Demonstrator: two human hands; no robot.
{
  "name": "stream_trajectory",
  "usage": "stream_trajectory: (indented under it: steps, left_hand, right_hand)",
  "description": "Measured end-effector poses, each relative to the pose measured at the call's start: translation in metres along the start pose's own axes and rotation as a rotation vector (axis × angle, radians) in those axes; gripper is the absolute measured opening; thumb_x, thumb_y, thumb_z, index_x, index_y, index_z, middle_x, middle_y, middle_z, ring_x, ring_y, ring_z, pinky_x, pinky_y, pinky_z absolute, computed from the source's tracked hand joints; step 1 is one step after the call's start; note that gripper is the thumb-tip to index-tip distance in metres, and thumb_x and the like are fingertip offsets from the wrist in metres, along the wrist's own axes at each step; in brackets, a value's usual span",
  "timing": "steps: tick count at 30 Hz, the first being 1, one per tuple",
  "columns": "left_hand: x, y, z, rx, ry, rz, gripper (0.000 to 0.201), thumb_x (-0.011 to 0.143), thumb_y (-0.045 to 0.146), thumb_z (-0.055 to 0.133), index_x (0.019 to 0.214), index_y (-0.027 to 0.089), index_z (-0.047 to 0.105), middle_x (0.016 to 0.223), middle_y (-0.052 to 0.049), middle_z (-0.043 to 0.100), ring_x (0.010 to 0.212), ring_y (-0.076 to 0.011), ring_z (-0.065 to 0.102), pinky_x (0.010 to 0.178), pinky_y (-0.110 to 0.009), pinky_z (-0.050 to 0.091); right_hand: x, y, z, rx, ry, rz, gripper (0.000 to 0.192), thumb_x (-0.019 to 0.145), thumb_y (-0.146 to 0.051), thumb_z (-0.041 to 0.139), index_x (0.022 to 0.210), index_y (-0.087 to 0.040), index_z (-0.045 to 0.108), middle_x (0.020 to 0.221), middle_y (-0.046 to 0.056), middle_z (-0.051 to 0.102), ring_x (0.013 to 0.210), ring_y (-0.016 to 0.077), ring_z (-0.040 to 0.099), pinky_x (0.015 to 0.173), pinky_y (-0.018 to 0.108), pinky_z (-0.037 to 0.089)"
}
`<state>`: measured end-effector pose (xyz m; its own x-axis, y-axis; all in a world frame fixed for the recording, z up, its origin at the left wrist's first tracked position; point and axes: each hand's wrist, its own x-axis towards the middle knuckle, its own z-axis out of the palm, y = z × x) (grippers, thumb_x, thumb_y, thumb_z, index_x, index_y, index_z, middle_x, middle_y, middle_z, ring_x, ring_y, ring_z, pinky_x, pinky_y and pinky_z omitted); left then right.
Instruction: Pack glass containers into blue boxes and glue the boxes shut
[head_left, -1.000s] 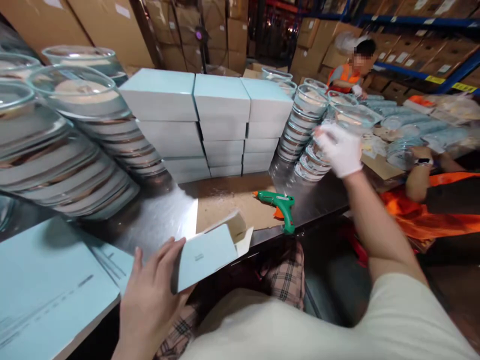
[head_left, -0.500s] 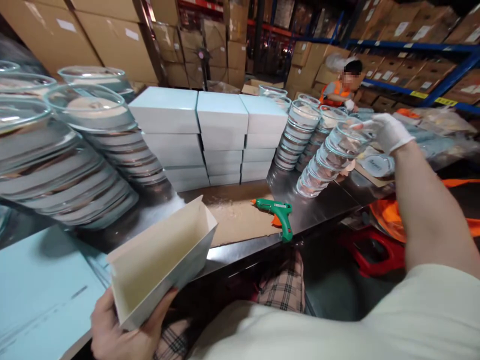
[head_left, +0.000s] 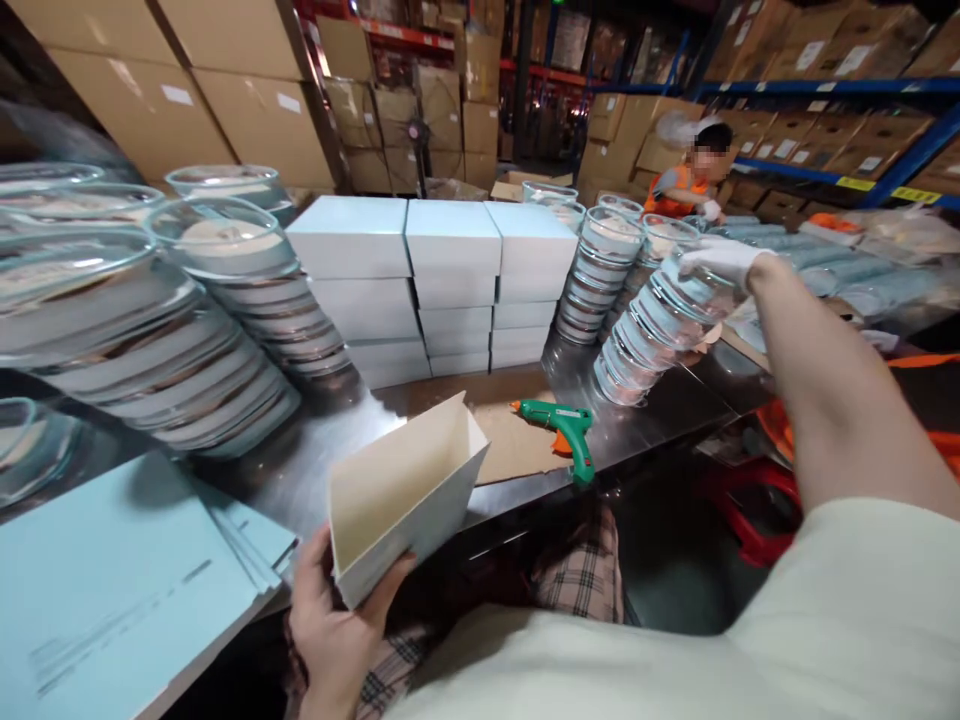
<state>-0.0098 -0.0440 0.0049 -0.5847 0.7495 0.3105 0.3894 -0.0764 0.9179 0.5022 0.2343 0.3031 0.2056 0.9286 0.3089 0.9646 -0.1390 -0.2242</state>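
My left hand (head_left: 334,625) holds an open pale blue cardboard box (head_left: 401,495) from below at the table's near edge, its cream inside facing up. My right hand (head_left: 720,262), in a white glove, reaches far right and rests on the top glass bowl (head_left: 694,290) of a leaning stack of glass bowls (head_left: 645,340); whether the fingers have closed on the bowl is unclear. A green glue gun (head_left: 566,428) lies on a brown cardboard sheet (head_left: 510,450) between my two hands.
Stacked closed blue boxes (head_left: 431,280) stand mid-table, with tall glass bowl stacks (head_left: 172,330) on the left and more (head_left: 604,270) on the right. Flat blue box blanks (head_left: 112,590) lie near left. A person in an orange vest (head_left: 690,180) works behind. Cartons fill the shelves.
My left hand turned the box open side up and shifted it right. My right hand swung right and settled on top of the leaning bowl stack.
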Motion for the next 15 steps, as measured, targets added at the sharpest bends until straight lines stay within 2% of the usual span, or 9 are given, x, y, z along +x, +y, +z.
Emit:
stream_trajectory:
  steps: [2, 4, 8, 10, 11, 13, 15]
  left_hand:
    - [0.005, 0.0, 0.002, -0.042, -0.003, -0.065, 0.085, 0.06, 0.068, 0.092, 0.124, 0.018, 0.067, 0.108, -0.009, 0.071, 0.095, -0.0286, 0.069, 0.091, -0.046, 0.06]
    - [0.01, 0.001, 0.006, -0.07, -0.012, -0.087, 0.088, 0.054, 0.072, 0.092, 0.119, 0.017, 0.069, 0.102, -0.008, 0.072, 0.09, -0.0276, 0.068, 0.091, -0.047, 0.06]
    - [0.012, 0.003, 0.014, -0.105, -0.016, -0.055, 0.088, 0.053, 0.069, 0.094, 0.119, 0.016, 0.069, 0.109, -0.01, 0.073, 0.098, -0.0279, 0.069, 0.099, -0.048, 0.058]
    - [0.012, 0.004, 0.017, -0.118, -0.007, -0.031, 0.085, 0.055, 0.068, 0.094, 0.118, 0.016, 0.07, 0.103, -0.009, 0.074, 0.093, -0.0267, 0.07, 0.093, -0.045, 0.061]
    - [0.013, 0.006, 0.02, -0.137, -0.047, -0.005, 0.083, 0.058, 0.069, 0.092, 0.117, 0.015, 0.07, 0.097, -0.008, 0.073, 0.087, -0.0263, 0.07, 0.088, -0.045, 0.062]
    - [0.017, 0.013, 0.035, -0.214, -0.226, 0.075, 0.077, 0.07, 0.076, 0.08, 0.117, 0.016, 0.071, 0.088, -0.009, 0.073, 0.08, -0.028, 0.07, 0.077, -0.045, 0.063]
    - [0.024, 0.028, 0.068, -0.318, -0.443, 0.164, 0.078, 0.081, 0.084, 0.062, 0.118, 0.017, 0.073, 0.086, -0.012, 0.073, 0.079, -0.0321, 0.071, 0.071, -0.049, 0.064]
  right_hand:
    - [-0.007, 0.007, -0.005, -0.026, -0.08, 0.041, 0.052, 0.102, -0.033, 0.063, 0.134, 0.008, 0.066, 0.132, 0.025, 0.07, 0.111, 0.0217, 0.068, 0.085, 0.034, 0.05]
    - [-0.011, 0.005, -0.007, -0.058, -0.111, 0.017, 0.059, 0.099, -0.028, 0.066, 0.147, 0.007, 0.058, 0.148, 0.029, 0.06, 0.128, 0.0269, 0.063, 0.096, 0.036, 0.048]
    - [-0.01, -0.023, -0.001, -0.132, -0.209, -0.125, 0.073, 0.09, -0.024, 0.078, 0.157, -0.005, 0.054, 0.165, 0.026, 0.046, 0.151, 0.0374, 0.046, 0.12, 0.044, 0.035]
    - [-0.008, -0.041, 0.006, -0.175, -0.255, -0.197, 0.084, 0.083, -0.024, 0.085, 0.159, -0.01, 0.053, 0.169, 0.025, 0.039, 0.155, 0.0427, 0.039, 0.125, 0.05, 0.029]
    - [-0.007, -0.049, 0.009, -0.173, -0.273, -0.229, 0.088, 0.08, -0.023, 0.087, 0.159, -0.009, 0.052, 0.17, 0.026, 0.037, 0.157, 0.0443, 0.036, 0.127, 0.052, 0.027]
    - [-0.007, -0.059, 0.013, -0.117, -0.289, -0.263, 0.088, 0.077, -0.019, 0.085, 0.157, -0.003, 0.052, 0.169, 0.028, 0.038, 0.158, 0.0437, 0.035, 0.128, 0.05, 0.026]
    - [-0.008, -0.062, 0.015, -0.038, -0.29, -0.266, 0.079, 0.08, -0.017, 0.077, 0.154, 0.001, 0.054, 0.167, 0.026, 0.043, 0.157, 0.0399, 0.039, 0.128, 0.045, 0.029]
